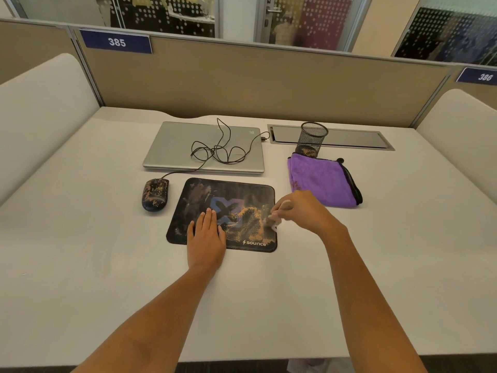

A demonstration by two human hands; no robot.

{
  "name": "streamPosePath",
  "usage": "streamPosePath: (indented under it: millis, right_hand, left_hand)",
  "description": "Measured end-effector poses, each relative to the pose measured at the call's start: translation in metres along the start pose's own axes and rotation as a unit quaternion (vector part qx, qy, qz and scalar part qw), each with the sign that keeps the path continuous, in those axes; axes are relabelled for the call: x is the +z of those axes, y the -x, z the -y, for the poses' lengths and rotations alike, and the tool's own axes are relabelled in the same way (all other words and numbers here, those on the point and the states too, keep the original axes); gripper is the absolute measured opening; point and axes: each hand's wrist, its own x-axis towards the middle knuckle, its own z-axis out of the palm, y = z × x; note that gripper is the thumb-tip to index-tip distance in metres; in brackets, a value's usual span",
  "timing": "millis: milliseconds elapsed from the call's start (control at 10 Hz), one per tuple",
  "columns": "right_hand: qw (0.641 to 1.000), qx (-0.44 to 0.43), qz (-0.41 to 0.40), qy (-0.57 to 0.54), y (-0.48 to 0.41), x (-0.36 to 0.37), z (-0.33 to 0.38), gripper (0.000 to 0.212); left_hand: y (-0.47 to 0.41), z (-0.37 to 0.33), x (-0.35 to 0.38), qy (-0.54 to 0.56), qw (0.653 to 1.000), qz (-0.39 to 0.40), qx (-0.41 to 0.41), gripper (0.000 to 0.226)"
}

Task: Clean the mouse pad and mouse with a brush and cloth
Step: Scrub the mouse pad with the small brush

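Pinning mouse pad (231, 192) flat, left hand (206, 234) lies with fingers straight, likely to stop sliding; right hand (300, 211) pinches blurred brush (274, 222) at pad's right edge. Mouse (155, 194) sits just left of pad, cloth (322, 181) to the right.

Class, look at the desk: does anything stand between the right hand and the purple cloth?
Nothing visible does. The right hand, gripping a small blurred brush at the right edge of the mouse pad, has only bare desk between it and the purple cloth.

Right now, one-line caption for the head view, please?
Left hand flat on the dusty mouse pad, right hand holding a small brush at its right edge.
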Motion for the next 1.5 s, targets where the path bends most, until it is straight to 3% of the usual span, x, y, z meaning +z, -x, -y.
streamPosePath:
  millis: [100,300,500,600,800,900,1000,1100,1200,1300,1400,1500]
  right_hand:
    - [0.999,-0.001,-0.033,0.0,-0.001,0.003,0.001,0.021]
    - [0.998,0.01,0.067,-0.013,0.005,0.002,-0.002,0.017]
    - [0.995,0.014,-0.102,-0.008,-0.018,0.003,-0.001,0.021]
    - [0.995,0.008,-0.098,-0.015,-0.026,0.013,0.003,0.021]
    - [0.997,-0.01,0.067,0.045,-0.027,0.005,0.011,0.017]
    - [0.999,-0.006,0.028,0.029,-0.031,0.002,0.014,0.018]
    - [0.998,0.017,-0.067,0.005,-0.042,0.005,0.016,0.024]
    - [0.997,0.025,-0.071,0.017,-0.045,0.01,0.016,0.023]
    - [0.998,0.001,0.021,0.055,-0.046,0.011,0.013,0.018]
    - [0.997,-0.014,0.047,0.055,-0.049,0.005,0.014,0.017]
    - [0.998,0.013,-0.045,0.031,-0.057,0.005,0.014,0.019]
    - [0.997,0.028,-0.063,0.028,-0.059,0.01,0.013,0.019]
  left_hand:
    - [0.0,0.0,0.0,0.0,1.0,0.001,0.001,0.052]
    - [0.0,0.0,0.0,0.004,1.0,0.004,0.001,0.052]
    - [-0.001,0.001,0.0,0.002,1.0,0.004,0.0,0.052]
    - [0.0,0.0,-0.001,0.004,1.0,0.005,0.001,0.052]
    - [0.0,0.001,-0.001,0.004,1.0,0.004,0.003,0.052]
    - [0.0,0.0,-0.001,0.008,1.0,0.004,0.003,0.052]
    - [0.0,-0.001,-0.001,0.004,1.0,0.001,0.003,0.052]
    - [0.0,0.0,-0.001,0.0,1.0,0.001,0.001,0.052]
    - [0.001,0.0,-0.001,-0.001,1.0,0.0,0.003,0.052]
    - [0.0,0.0,-0.001,0.0,1.0,0.004,0.003,0.052]
    - [0.0,0.0,-0.001,0.002,1.0,0.004,0.003,0.052]
    - [0.0,0.001,-0.002,0.003,1.0,0.006,0.003,0.052]
